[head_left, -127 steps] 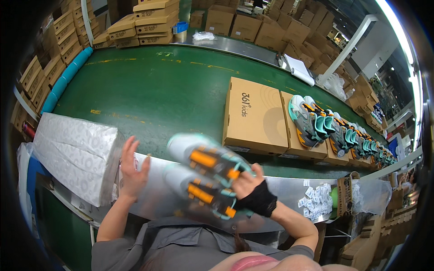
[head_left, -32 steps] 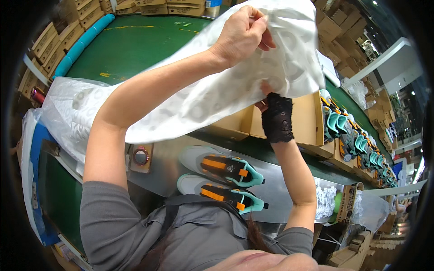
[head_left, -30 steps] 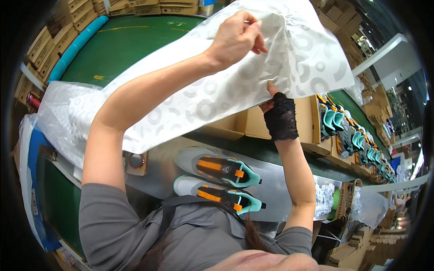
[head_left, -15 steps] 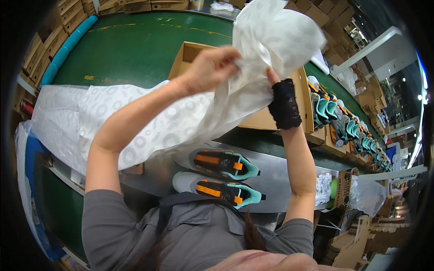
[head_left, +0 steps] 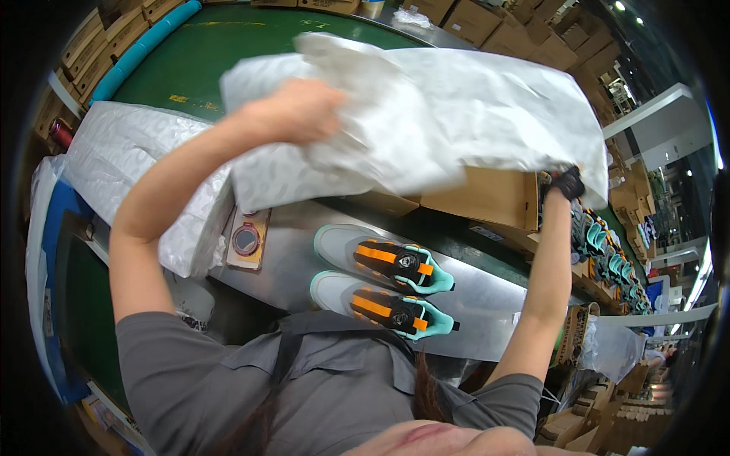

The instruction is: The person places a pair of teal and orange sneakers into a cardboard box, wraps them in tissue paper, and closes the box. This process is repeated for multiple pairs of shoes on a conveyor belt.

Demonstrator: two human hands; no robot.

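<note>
A large sheet of white patterned tissue paper (head_left: 502, 99) is stretched between my two hands above an open brown shoebox (head_left: 483, 199). My left hand (head_left: 308, 110), a little blurred, is closed on the crumpled left part of the sheet. My right hand (head_left: 566, 182), in a black wrist wrap, pinches its lower right corner beside the box's right end. The paper hides much of the box. Nearer to me, a pair of shoes lies on the metal surface: one grey, black, orange and teal shoe (head_left: 384, 258) behind a matching shoe (head_left: 380, 304).
A stack of white paper in plastic (head_left: 133, 156) lies to the left. Near it is a small card with a round window (head_left: 247, 239). Rows of similar shoes (head_left: 601, 243) stand at the right. A green belt (head_left: 251, 34) runs behind, with a teal roll (head_left: 144, 49) along its left edge.
The sheet has gone from a gathered bunch to spread wide over the box. My right hand has moved right and down, my left hand left. The paper stack and card at left are uncovered.
</note>
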